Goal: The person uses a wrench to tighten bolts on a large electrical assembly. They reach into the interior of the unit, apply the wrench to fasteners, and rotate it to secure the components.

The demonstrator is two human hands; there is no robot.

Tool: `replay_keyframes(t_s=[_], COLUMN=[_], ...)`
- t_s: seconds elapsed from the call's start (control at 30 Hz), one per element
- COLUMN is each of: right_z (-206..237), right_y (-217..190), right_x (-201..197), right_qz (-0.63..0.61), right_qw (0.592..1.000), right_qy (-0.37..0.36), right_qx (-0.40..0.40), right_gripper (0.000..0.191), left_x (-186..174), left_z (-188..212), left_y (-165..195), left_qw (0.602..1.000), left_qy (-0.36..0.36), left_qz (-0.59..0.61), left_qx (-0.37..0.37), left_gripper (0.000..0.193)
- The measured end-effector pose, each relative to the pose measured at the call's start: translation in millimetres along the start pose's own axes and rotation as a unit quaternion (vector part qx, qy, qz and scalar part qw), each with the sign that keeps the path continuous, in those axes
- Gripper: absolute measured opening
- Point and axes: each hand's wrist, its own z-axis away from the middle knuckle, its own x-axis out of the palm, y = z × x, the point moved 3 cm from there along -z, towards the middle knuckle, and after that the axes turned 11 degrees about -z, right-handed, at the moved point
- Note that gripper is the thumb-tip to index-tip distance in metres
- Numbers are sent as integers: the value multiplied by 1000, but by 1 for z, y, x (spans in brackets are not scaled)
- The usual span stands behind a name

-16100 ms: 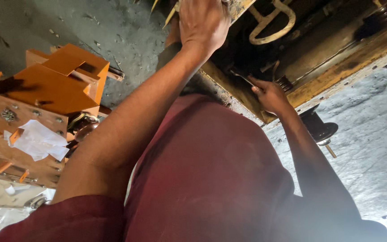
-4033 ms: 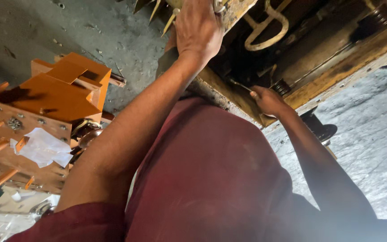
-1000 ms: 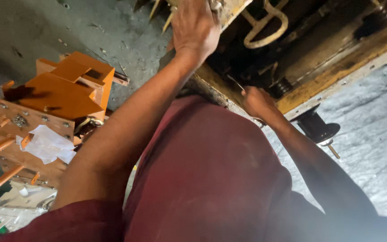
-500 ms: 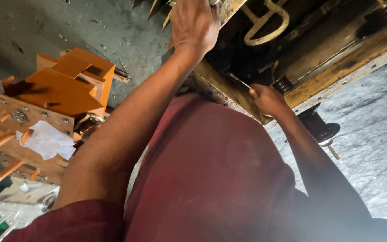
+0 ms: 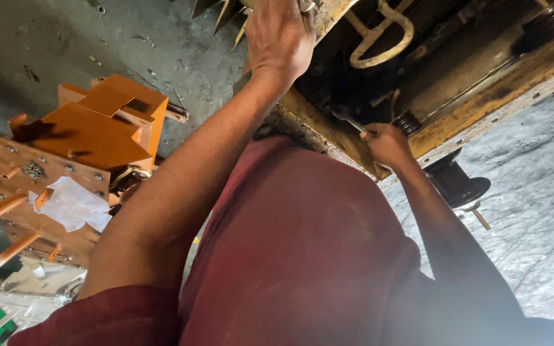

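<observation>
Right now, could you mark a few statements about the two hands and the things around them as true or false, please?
1. The right hand grips a slim metal tool inside the yellow machine. True.
2. The left hand hangs free in the air. False: it rests on the machine's top edge.
3. An orange metal assembly stands to the left of the left arm. True.
4. A blue cloth lies on the orange assembly. False: a crumpled white sheet lies there.
5. The floor is grey and rough. True.
</observation>
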Motion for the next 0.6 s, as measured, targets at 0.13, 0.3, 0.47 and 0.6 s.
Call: replay_keyframes(t_s=[0.13, 0.3, 0.47, 0.6], right_z=[1, 11, 15, 13], right_y=[6, -9, -13, -23], right_x=[-5, 4, 18, 16], right_qz=[-57, 130, 126, 98], right_qw=[998, 968, 972, 979], right_qy=[10, 50, 15, -6], right_qx=[25, -209, -200, -178], right_gripper=[35, 36, 41, 45], left_x=[-1, 0, 3, 7], left_z=[-1, 0, 3, 3], left_y=[0, -1, -2, -3], left_qw=[1000, 1000, 999, 1000], left_qy=[3, -4, 16, -4], left_qz=[11, 7, -10, -13], left_qx=[9, 19, 48, 13], left_gripper=[31, 30, 31, 28])
